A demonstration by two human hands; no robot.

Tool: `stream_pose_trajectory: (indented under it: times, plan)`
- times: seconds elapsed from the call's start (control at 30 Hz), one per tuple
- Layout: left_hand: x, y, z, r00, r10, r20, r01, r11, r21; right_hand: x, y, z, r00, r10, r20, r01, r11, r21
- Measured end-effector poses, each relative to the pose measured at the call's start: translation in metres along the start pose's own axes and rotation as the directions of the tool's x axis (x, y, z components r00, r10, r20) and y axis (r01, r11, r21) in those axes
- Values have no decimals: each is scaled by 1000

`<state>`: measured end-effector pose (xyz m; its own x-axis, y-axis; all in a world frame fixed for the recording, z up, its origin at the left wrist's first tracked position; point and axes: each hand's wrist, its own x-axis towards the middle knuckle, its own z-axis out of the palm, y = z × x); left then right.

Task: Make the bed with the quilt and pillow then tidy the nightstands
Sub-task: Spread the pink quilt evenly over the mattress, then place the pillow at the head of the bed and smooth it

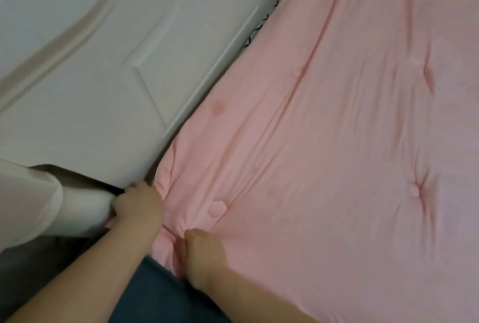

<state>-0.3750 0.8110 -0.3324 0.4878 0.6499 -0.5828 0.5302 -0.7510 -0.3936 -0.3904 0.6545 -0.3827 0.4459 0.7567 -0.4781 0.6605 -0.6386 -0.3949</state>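
A pink tufted quilt (337, 128) lies spread over the bed and fills the right of the view. Its near-left corner is bunched into folds beside the white headboard (90, 68). My left hand (138, 204) grips that corner at the edge next to the headboard. My right hand (201, 250) grips a fold of the quilt a little nearer to me. No pillow shows in the view.
A strip of white sheet with black marks (269, 11) shows between headboard and quilt at the top. A white rounded object (85, 211) sits low at the left beside my left hand. My dark blue trouser leg (155, 294) is at the bottom.
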Motion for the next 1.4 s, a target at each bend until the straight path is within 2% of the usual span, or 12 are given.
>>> stream_pose_trajectory:
  times: [0.1,0.2,0.27,0.33,0.43,0.57,0.7,0.83,0.97,1.07,1.13,1.4]
  plan:
    - [-4,7,13,999,-28,-46,26,999,-44,14,4,8,991,114,-71,-101,980,169]
    - [-11,12,12,939,127,-321,-95,989,114,-1,9,6,975,-18,-222,92,941,326]
    - [-14,21,13,895,256,-366,-193,960,201,-15,24,7,977,-93,-191,154,929,336]
    - [-16,25,19,950,205,-235,-190,978,86,-29,46,10,967,-210,-143,242,932,271]
    - [-13,27,35,996,19,90,-15,999,-47,-46,61,17,961,-183,-208,249,899,360]
    - [-19,35,34,957,11,289,-43,994,105,-49,43,29,970,-240,38,184,829,528]
    - [-34,45,19,921,53,387,-141,969,203,-38,36,16,963,-109,245,-72,774,629]
    - [-57,40,15,976,199,85,-203,979,35,-55,22,-6,936,-32,349,-251,634,731]
    - [-100,13,3,883,315,-348,-411,877,-249,-74,10,-20,950,8,311,-249,621,743]
    - [-137,-19,6,801,157,-578,-422,833,-358,-89,-4,-28,964,104,244,-255,618,744]
    - [-162,-45,21,800,25,-599,-369,808,-460,-103,-13,-30,968,156,195,-249,632,734]
    - [-229,-144,124,925,-333,-184,101,682,-724,-122,-57,-39,956,167,240,-290,451,844]
